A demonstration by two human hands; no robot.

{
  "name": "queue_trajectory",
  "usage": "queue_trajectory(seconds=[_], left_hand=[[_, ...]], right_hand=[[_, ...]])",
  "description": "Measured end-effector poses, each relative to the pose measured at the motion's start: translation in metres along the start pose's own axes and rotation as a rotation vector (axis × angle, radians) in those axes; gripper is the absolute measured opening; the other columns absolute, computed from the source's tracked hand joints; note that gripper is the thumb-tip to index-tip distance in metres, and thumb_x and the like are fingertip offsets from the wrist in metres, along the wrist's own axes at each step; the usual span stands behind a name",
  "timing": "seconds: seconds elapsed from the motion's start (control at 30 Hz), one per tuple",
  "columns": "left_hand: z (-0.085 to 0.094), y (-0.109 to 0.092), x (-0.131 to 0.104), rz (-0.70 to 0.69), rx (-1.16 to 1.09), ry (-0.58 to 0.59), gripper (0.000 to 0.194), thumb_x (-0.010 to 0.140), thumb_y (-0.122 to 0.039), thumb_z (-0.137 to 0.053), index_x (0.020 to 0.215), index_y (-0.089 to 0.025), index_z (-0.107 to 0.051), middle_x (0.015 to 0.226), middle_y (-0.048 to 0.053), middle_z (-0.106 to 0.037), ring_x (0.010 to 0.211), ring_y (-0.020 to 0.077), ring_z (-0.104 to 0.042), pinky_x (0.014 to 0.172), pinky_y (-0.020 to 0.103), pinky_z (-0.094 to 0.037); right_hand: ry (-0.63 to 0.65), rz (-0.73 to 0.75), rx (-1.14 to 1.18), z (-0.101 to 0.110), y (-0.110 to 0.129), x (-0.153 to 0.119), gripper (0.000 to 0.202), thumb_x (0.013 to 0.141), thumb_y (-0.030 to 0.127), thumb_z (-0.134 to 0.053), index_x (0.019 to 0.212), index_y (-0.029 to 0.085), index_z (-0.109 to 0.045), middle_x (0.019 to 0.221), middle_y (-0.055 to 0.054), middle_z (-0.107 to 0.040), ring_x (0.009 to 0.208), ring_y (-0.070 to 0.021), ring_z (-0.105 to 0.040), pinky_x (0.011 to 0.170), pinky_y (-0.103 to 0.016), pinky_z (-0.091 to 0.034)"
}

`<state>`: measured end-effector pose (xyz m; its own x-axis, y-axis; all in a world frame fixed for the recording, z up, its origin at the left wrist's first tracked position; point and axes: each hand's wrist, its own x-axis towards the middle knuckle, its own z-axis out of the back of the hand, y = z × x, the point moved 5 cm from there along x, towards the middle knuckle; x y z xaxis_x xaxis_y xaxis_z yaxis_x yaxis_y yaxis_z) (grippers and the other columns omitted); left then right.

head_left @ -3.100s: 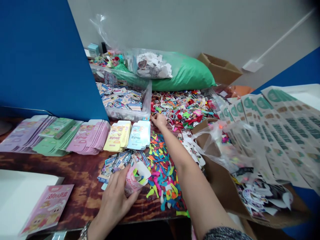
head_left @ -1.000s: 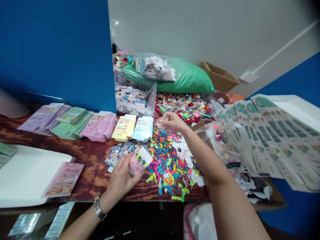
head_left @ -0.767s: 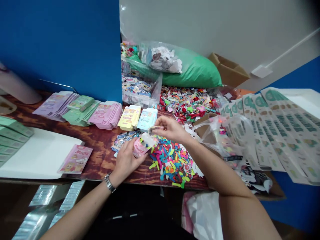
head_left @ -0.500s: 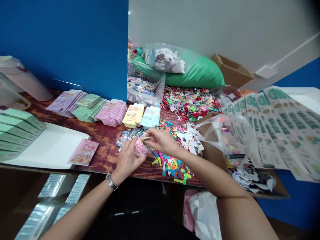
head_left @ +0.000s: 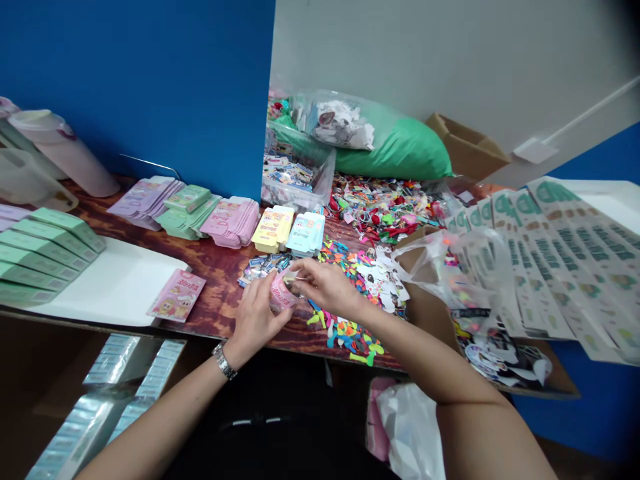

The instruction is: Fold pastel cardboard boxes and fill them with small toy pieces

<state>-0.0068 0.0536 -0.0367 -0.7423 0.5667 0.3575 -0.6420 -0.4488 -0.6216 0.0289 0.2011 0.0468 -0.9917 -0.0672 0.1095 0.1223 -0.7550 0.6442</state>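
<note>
My left hand (head_left: 261, 311) wraps round a small pink printed box (head_left: 281, 293) above the dark wooden table. At the box's right end, the fingers of my right hand (head_left: 320, 283) pinch together at its opening; a small item between them is too hidden to name. Behind the hands lies a pile of small blue and white printed packets (head_left: 267, 265). Colourful small rubbery pieces (head_left: 345, 327) are spread beneath and beyond my right forearm, beside white cut-out pieces (head_left: 383, 277). Another pink box (head_left: 177, 295) lies to the left, partly on a white sheet.
Stacks of purple (head_left: 145, 200), green, pink, yellow and light blue (head_left: 305, 233) flat boxes line the back. Behind are a clear bin (head_left: 300, 190), a green bag (head_left: 400, 150) and loose trinkets. Printed sheets (head_left: 565, 253) and an open carton (head_left: 435, 313) stand right; green boxes (head_left: 45, 253) left.
The view has shifted slightly, so the table items at the left appear further right. Both hands keep nearly the same place at the pink box, with the right fingers slightly changed in pose.
</note>
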Motion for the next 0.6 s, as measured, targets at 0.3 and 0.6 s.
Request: queue_trajectory(seconds=[0.3, 0.6], left_hand=[[0.008, -0.008, -0.002, -0.085, 0.019, -0.057, 0.068, 0.079, -0.03, -0.067, 0.14, -0.015, -0.038, 0.118, 0.014, -0.057, 0.107, 0.0282, -0.055, 0.093, 0.041, -0.048], [0.003, 0.002, -0.004, -0.056, -0.051, 0.012, 0.069, 0.08, -0.034, -0.067, 0.14, -0.016, -0.039, 0.12, 0.013, -0.057, 0.11, 0.0271, -0.055, 0.097, 0.041, -0.047]], right_hand=[[-0.133, 0.151, -0.58, -0.021, 0.005, -0.012, 0.01, 0.094, 0.024, -0.054, 0.096, 0.023, -0.065, 0.094, -0.004, -0.065, 0.086, -0.0179, -0.054, 0.068, -0.027, -0.036], [0.085, 0.325, -0.571, -0.022, 0.016, -0.014, 0.013, 0.09, 0.019, -0.059, 0.098, 0.023, -0.069, 0.08, -0.002, -0.067, 0.075, -0.0179, -0.048, 0.07, -0.029, -0.04]])
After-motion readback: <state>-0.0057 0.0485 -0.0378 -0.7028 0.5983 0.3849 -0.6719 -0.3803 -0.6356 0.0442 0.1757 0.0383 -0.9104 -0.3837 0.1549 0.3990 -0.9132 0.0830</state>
